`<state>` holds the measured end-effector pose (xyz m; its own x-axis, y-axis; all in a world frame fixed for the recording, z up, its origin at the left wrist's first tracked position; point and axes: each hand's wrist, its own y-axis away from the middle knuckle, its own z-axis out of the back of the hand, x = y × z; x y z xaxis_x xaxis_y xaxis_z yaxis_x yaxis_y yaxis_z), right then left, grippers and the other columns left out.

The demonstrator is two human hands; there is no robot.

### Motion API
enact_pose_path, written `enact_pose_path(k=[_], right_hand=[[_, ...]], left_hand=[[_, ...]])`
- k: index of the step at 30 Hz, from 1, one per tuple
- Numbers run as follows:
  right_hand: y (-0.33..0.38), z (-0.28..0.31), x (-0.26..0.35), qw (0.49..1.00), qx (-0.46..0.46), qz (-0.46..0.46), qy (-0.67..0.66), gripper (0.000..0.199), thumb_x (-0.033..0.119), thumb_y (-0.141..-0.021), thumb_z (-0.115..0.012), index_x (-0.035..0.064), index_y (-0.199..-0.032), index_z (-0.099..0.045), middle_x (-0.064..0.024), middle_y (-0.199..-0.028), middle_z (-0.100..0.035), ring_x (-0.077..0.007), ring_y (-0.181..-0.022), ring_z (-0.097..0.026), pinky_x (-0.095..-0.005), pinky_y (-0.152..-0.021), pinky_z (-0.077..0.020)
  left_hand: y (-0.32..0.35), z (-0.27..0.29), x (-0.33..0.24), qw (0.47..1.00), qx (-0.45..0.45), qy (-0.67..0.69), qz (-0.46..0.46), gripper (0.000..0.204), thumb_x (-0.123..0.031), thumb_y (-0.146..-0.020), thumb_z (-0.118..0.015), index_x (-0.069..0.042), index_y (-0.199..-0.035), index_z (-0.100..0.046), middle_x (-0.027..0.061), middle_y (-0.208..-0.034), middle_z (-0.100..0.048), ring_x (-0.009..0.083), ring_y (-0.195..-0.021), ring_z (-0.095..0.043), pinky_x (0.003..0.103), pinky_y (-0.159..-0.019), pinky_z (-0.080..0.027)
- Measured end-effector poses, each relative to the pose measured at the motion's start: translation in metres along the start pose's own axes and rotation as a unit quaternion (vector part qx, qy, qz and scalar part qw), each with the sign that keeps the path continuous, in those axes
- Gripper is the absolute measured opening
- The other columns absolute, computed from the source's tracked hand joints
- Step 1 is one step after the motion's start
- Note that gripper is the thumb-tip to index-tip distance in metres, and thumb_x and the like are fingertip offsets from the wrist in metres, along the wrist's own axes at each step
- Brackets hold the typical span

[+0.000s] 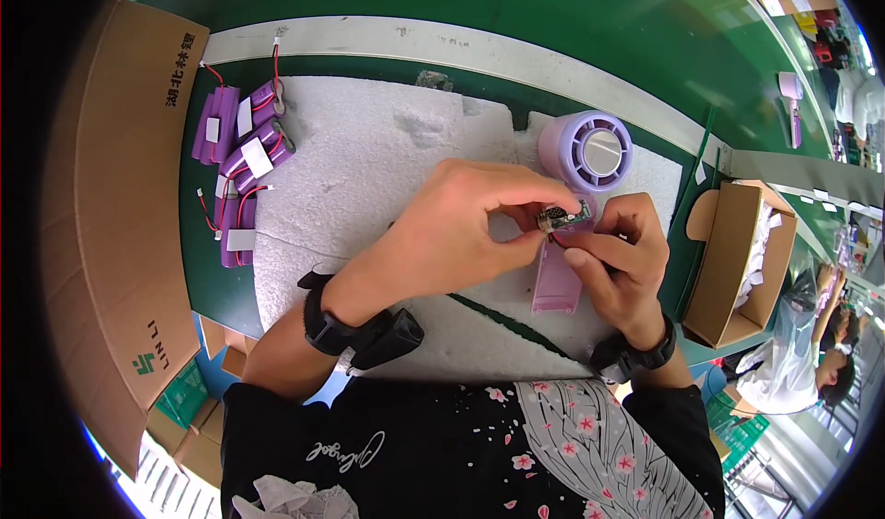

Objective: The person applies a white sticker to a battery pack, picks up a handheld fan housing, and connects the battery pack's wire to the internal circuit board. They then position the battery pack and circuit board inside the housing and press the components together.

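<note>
A small green circuit board [576,213] is pinched between the thumb and fingers of my left hand [461,229]. It is held over the handle of a lilac handheld fan [551,155], whose round head with a silver centre points away from me. The pinkish handle shell [556,287] lies toward me, partly covered by my hands. Just below the board, the thumb and forefinger of my right hand [627,261] close on a thin wire [557,240], dark and red; its far end is hidden.
White foam sheets [341,178] cover the green bench. Several purple battery packs [219,124] with red and black leads lie at the left, beside a tall cardboard box [115,196]. An open carton [742,270] stands at the right. Another lilac fan [791,104] lies far right; people are beyond.
</note>
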<state>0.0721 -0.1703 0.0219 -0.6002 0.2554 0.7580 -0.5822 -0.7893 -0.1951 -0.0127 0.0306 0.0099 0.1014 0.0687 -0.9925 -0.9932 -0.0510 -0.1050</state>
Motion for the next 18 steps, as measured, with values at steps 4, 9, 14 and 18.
enact_pose_path(k=[4, 9, 14, 18], right_hand=[[0.001, 0.001, -0.002, 0.998, 0.013, 0.045, 0.032, 0.01, 0.006, -0.073, -0.074, 0.0017, -0.081, -0.069, -0.0082, -0.089, -0.048, -0.0147, -0.069, -0.05, -0.0233, -0.057, -0.0401], [-0.001, -0.01, 0.005, 0.998, -0.055, 0.005, 0.042, 0.023, 0.001, -0.068, -0.074, 0.002, -0.089, -0.066, -0.0098, -0.087, -0.055, -0.0161, -0.065, -0.053, -0.0236, -0.056, -0.0424], [-0.009, -0.01, 0.006, 0.991, -0.094, 0.056, 0.083, 0.036, 0.001, -0.062, -0.078, 0.0039, -0.095, -0.064, -0.0104, -0.088, -0.06, -0.0195, -0.063, -0.06, -0.0261, -0.053, -0.0484], [-0.009, -0.008, 0.006, 0.986, -0.083, 0.074, 0.121, 0.04, 0.003, -0.06, -0.081, 0.0046, -0.096, -0.064, -0.0103, -0.09, -0.061, -0.0214, -0.064, -0.063, -0.0278, -0.054, -0.0516]], left_hand=[[0.0, -0.002, 0.002, 0.998, -0.002, -0.054, -0.045, 0.034, 0.01, -0.07, -0.066, -0.002, -0.103, -0.068, 0.009, -0.093, -0.069, 0.0183, -0.081, -0.068, 0.028, -0.072, -0.056], [0.001, -0.007, 0.003, 0.991, -0.021, -0.104, -0.079, 0.035, 0.008, -0.069, -0.067, -0.004, -0.101, -0.069, 0.0101, -0.095, -0.07, 0.0217, -0.078, -0.069, 0.028, -0.07, -0.056], [0.002, -0.012, 0.002, 0.995, -0.055, -0.072, -0.052, 0.033, 0.006, -0.068, -0.069, -0.006, -0.098, -0.069, 0.009, -0.093, -0.069, 0.0224, -0.076, -0.069, 0.029, -0.069, -0.056], [0.003, -0.011, 0.002, 0.992, -0.045, -0.108, -0.052, 0.03, 0.005, -0.068, -0.07, -0.005, -0.096, -0.069, 0.0085, -0.09, -0.069, 0.0233, -0.076, -0.069, 0.029, -0.069, -0.056]])
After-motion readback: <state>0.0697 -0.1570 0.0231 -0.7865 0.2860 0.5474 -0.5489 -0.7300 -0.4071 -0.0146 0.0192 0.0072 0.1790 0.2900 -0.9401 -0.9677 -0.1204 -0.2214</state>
